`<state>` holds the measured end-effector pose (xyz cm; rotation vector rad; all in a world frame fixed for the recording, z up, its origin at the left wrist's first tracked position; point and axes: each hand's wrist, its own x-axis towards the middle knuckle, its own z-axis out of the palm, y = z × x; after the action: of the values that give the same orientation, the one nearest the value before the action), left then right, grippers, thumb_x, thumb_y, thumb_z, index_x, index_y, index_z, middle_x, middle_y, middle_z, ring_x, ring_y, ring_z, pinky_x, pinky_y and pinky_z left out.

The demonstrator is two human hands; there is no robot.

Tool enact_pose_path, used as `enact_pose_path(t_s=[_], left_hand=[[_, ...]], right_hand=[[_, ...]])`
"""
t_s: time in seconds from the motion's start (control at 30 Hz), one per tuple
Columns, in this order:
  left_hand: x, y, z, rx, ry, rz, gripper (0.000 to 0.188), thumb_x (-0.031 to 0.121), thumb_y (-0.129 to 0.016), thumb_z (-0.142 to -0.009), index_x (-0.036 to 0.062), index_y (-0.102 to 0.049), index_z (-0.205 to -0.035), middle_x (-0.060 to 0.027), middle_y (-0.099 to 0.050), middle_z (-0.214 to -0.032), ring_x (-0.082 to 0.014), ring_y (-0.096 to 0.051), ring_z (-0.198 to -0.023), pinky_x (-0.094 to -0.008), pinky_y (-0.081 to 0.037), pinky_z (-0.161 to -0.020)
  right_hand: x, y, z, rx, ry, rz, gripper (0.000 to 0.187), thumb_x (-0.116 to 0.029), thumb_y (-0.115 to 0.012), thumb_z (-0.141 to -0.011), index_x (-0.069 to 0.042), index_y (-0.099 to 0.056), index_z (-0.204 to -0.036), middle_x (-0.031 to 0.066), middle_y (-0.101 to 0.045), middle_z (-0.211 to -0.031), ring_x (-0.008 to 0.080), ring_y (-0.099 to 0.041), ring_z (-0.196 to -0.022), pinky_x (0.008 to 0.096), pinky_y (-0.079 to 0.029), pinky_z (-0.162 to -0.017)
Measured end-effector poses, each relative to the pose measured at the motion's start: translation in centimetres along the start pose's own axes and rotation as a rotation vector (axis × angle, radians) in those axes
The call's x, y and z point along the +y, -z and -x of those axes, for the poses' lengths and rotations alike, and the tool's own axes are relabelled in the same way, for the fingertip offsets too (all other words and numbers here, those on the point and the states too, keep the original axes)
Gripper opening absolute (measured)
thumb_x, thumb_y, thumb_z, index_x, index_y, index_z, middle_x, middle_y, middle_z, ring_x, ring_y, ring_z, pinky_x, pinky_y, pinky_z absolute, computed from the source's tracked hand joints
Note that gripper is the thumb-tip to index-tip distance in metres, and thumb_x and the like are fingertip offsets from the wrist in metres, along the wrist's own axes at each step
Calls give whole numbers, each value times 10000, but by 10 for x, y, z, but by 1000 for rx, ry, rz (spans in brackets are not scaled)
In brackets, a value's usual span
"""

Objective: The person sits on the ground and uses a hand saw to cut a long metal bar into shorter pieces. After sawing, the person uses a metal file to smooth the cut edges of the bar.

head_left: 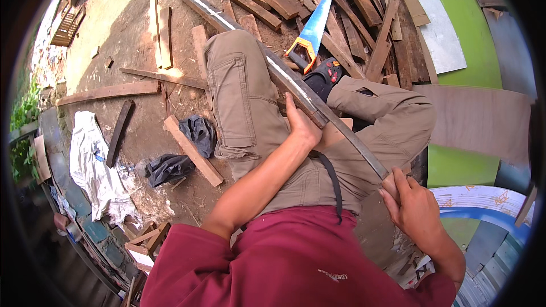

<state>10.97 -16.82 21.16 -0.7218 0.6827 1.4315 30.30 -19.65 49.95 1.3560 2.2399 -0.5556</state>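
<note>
A long, narrow wooden beam (pixel 196 3) with a pale strip along it slants across my lap, from the far left to near my middle. My left hand (pixel 303 127) is closed around its near end from below, thumb up along the side. In my right hand (pixel 410 199) is the wooden handle (pixel 391 183) of a machete, fingers wrapped around it. The machete's long dark blade (pixel 364 152) points away to the upper left and lies along the beam's upper side. Where the blade's tip ends, I cannot tell.
Beyond my legs, a handsaw (pixel 314 31) with an orange handle leans by a heap of timber (pixel 364 8). Loose planks (pixel 108 92), black plastic (pixel 197 133) and a white cloth (pixel 94 162) lie on the dirt at left. Green sheeting (pixel 475 34) stands at right.
</note>
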Motion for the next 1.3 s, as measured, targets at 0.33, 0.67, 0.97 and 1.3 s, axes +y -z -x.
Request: enact_pose_path(t_s=[0.33,0.67,0.97,1.3], left_hand=[[-12,12,-18,130,-97,-42,633,711,-508,-968,158,-607,-1259,-14,-638,-1217,-202,-567,-1119,-382,-412,-1049],[-7,7,-25,164,-173,-4,543,595,-522,-1017,106,-583,-1245,-51,-639,-1156,-230,-608,-1075,-428,-491,-969],[-5,8,-23,145,-144,-20,551,603,-508,-1020,115,-576,-1266,-49,-639,-1166,-229,-606,-1091,-436,-484,-984],[-1,17,-29,103,-156,-33,585,620,-482,-1022,119,-560,-1313,-53,-629,-1230,-234,-583,-1162,-440,-443,-1051]], right_hand=[[-26,-16,-14,-71,-103,-150,484,-331,-631,-998,74,-536,-1246,304,-676,-857,493,-681,-731,538,-552,-617],[-40,-41,-21,6,-225,-498,401,-291,-653,-980,73,-593,-1137,350,-634,-746,542,-645,-777,559,-523,-666],[-15,-39,-24,-18,-191,-701,294,-286,-660,-982,6,-666,-1015,284,-642,-755,507,-614,-735,481,-489,-643],[15,-22,-36,-242,-243,-830,354,-326,-634,-1019,17,-629,-932,98,-542,-609,179,-536,-562,380,-432,-550]])
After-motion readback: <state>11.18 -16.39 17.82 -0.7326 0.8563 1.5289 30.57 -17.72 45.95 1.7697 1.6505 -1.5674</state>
